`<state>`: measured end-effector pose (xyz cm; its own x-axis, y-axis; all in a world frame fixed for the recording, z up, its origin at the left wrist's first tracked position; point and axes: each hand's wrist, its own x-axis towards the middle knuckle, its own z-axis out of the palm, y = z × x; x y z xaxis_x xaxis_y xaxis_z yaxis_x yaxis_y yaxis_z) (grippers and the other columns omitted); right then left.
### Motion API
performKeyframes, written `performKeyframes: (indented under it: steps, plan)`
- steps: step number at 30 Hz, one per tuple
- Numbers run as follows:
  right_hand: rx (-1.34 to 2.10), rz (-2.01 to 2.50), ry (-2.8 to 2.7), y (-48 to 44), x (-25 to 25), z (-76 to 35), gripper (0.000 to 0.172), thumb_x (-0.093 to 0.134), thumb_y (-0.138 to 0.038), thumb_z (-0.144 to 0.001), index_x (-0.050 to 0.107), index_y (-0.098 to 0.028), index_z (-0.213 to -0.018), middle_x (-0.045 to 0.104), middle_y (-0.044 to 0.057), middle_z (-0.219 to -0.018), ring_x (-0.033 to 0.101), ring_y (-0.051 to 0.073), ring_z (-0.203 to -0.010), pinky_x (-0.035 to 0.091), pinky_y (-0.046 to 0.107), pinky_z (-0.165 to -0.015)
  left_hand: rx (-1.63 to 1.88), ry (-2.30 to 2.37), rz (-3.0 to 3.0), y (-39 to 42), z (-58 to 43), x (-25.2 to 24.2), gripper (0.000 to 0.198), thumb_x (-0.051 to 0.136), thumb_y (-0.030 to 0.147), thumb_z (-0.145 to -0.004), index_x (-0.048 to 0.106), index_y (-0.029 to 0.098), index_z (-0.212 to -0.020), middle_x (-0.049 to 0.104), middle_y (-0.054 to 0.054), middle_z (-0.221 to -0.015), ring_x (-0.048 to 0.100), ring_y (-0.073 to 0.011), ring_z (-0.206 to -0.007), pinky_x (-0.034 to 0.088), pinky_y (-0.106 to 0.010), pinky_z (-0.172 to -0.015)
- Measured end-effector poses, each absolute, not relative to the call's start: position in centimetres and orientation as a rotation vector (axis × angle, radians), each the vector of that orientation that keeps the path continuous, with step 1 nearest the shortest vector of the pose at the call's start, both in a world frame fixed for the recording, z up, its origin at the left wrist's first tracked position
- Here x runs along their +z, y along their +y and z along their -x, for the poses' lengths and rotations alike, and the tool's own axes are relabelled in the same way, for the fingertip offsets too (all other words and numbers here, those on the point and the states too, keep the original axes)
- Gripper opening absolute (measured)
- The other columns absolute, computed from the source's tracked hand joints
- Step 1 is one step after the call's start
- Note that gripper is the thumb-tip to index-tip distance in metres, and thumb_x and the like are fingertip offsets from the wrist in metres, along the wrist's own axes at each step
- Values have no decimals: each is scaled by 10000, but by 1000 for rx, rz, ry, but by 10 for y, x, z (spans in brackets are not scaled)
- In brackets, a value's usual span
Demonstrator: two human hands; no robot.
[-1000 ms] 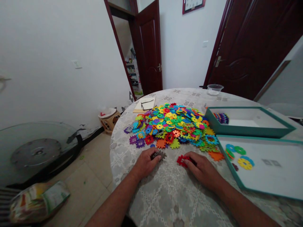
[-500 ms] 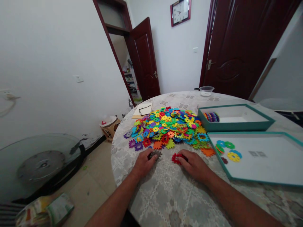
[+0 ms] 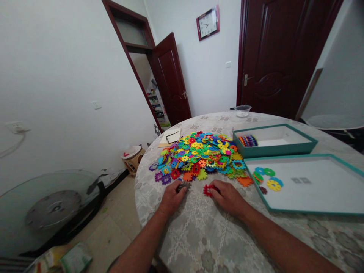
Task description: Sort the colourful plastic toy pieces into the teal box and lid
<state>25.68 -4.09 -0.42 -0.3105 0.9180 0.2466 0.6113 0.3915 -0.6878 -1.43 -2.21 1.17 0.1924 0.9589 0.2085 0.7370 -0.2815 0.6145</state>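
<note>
Between the thumb and fingers of my left hand (image 3: 171, 197) is a dark grey toothed plastic piece (image 3: 185, 185). My right hand (image 3: 227, 195) pinches a red toothed square piece (image 3: 208, 190) with an opening in its middle. The two pieces are apart, both low over the tablecloth (image 3: 193, 223). Just beyond my hands spreads a big heap of colourful interlocking plastic pieces (image 3: 199, 151), round and square. An orange square piece (image 3: 188, 176) and a lime green one (image 3: 202, 174) lie at the heap's near edge.
At the right stands a teal-edged box (image 3: 275, 151) with a row of stacked discs inside. Nearer lies its white tray-like lid (image 3: 318, 189) with several round pieces on it. Glasses (image 3: 173, 135) rest on a notebook (image 3: 165, 144) at the back left, and a clear bowl (image 3: 242, 110) sits at the far edge.
The camera view has shifted slightly, moving the table and boxes a little left in the picture. Both hands keep hold of the same pieces, with barely any movement.
</note>
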Motion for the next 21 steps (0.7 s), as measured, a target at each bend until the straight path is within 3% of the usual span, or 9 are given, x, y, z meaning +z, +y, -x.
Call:
performKeyframes:
  steps: [21]
  plan:
    - [545,1369,-2101,-43,-10,-251,269,433,-332,-1018,668,-202,-1004,691,45,-922,633,212,-862,427,315,-794,887,1466,-2089,-16,21,-2,129,569,290,-874,631,194,-814,584,20,-718,532,-158,-705,376,-267,-667]
